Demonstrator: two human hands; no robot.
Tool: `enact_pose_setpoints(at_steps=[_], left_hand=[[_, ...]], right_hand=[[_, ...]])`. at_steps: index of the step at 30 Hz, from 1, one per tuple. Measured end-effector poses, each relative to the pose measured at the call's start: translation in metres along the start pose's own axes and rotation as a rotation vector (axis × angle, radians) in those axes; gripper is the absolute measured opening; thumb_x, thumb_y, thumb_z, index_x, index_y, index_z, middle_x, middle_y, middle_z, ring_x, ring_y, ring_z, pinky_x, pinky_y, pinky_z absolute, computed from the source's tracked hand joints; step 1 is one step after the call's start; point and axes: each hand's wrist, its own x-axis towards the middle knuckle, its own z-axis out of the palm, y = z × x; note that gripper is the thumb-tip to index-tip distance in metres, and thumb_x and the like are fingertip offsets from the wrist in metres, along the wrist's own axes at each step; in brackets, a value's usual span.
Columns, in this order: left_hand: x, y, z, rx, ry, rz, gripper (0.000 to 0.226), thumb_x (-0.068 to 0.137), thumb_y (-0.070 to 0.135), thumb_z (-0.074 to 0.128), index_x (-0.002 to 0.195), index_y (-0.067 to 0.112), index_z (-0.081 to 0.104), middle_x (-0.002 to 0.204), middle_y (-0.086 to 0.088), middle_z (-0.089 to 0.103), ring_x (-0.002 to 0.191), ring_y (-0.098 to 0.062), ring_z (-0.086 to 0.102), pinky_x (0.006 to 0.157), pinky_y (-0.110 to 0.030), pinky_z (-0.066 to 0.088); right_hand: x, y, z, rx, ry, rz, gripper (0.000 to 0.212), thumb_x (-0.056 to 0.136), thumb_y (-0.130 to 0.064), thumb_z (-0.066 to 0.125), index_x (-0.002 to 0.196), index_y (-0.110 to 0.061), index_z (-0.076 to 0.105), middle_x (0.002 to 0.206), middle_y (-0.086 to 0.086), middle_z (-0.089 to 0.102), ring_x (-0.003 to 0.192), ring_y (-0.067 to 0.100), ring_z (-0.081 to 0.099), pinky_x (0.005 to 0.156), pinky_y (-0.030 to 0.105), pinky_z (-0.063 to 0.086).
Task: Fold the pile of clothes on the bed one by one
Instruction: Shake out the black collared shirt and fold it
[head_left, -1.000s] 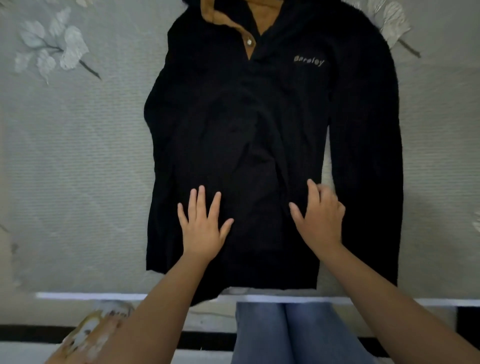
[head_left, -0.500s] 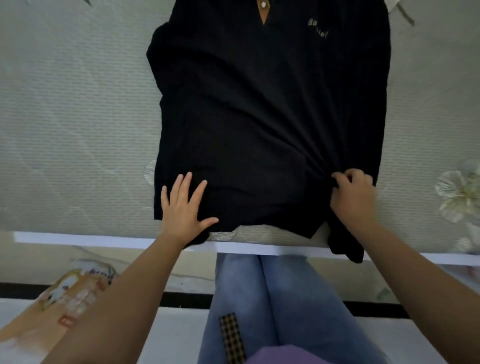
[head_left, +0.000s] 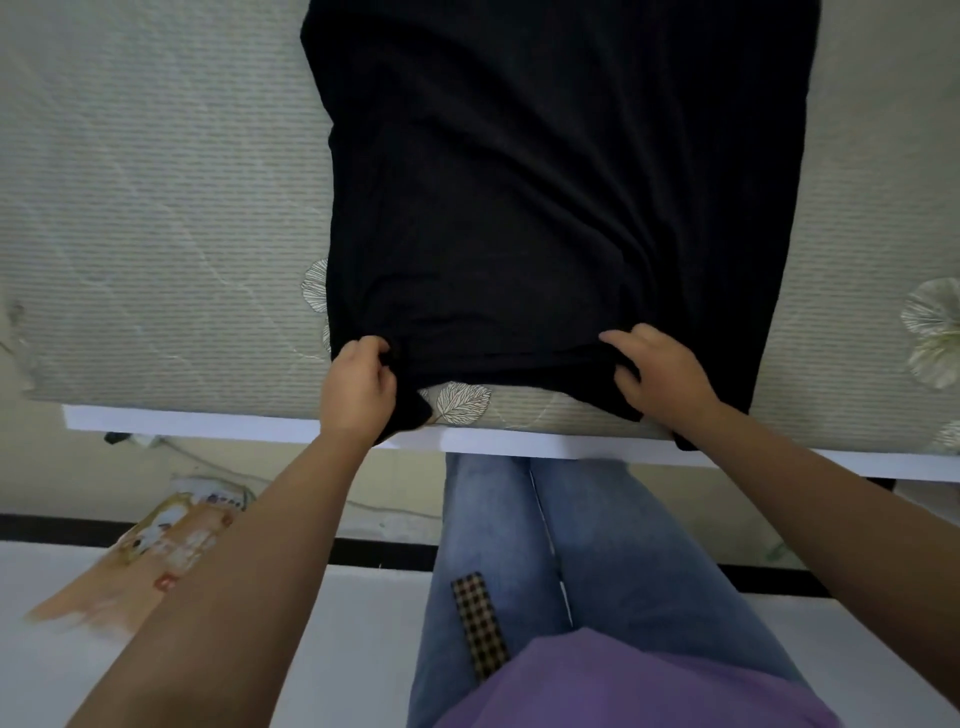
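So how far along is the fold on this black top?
Done: the black top lies spread flat on the bed, sides apparently tucked in. In hand: the left hand and right hand each grip the bottom hem at the bed's near edge. Left: folding the hem upward. No other clothes are in view.

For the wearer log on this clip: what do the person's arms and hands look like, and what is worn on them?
Both forearms are bare from the frame edge down to the wrist; no sleeves reach them. The left hand and right hand wear no gloves, and no rings, watch or bracelets show. Fingernails are short and unpainted as far as visible. Nearer the body, a purple top and blue jeans show.
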Motion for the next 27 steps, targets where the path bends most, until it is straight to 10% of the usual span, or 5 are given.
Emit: enact_pose_setpoints(at_steps=[7,11,15,18,27], left_hand=[[0.008,-0.015,-0.034,0.376,-0.260,0.149,0.040,0.080,-0.005,0.047,0.120,0.003,0.051,0.106,-0.022,0.052,0.099,-0.038,0.052,0.076,-0.040,0.040],[0.008,0.009,-0.035,0.850,-0.600,0.161,0.048,0.084,0.032,0.061,0.125,0.014,0.044,0.120,-0.012,0.047,0.111,-0.030,0.050,0.085,-0.037,0.043],[0.016,0.036,-0.023,0.978,-0.588,0.149,0.042,0.087,0.027,0.056,0.126,0.015,0.048,0.127,-0.008,0.047,0.118,-0.026,0.046,0.093,-0.035,0.038],[0.022,0.050,-0.013,0.958,-0.496,0.366,0.036,0.090,0.020,0.047,0.125,0.014,0.047,0.126,-0.010,0.046,0.116,-0.028,0.045,0.092,-0.036,0.038],[0.065,0.094,-0.009,0.539,-0.099,0.406,0.026,0.091,0.020,0.043,0.115,0.010,0.050,0.115,-0.009,0.049,0.104,-0.026,0.046,0.073,-0.030,0.036]], right_hand=[[-0.030,0.025,-0.015,-0.220,-0.404,-0.033,0.029,0.085,-0.008,0.050,0.110,-0.010,0.066,0.107,0.010,0.060,0.098,0.025,0.057,0.073,0.024,0.039],[-0.020,0.018,-0.012,-0.325,-0.676,0.017,0.025,0.087,-0.011,0.045,0.101,-0.010,0.065,0.106,0.007,0.059,0.098,0.023,0.056,0.072,0.026,0.041],[-0.005,-0.001,-0.004,-0.388,-0.873,0.102,0.026,0.088,-0.022,0.046,0.063,-0.013,0.051,0.068,-0.001,0.049,0.063,0.015,0.050,0.055,0.024,0.039],[0.003,-0.007,-0.008,-0.352,-0.922,0.137,0.037,0.093,-0.034,0.042,0.081,-0.005,0.060,0.068,-0.001,0.048,0.069,0.016,0.049,0.059,0.024,0.039],[0.062,0.027,-0.075,0.230,0.301,0.223,0.024,0.089,-0.004,0.052,0.109,0.002,0.063,0.104,0.024,0.061,0.098,0.035,0.056,0.080,0.021,0.035]])
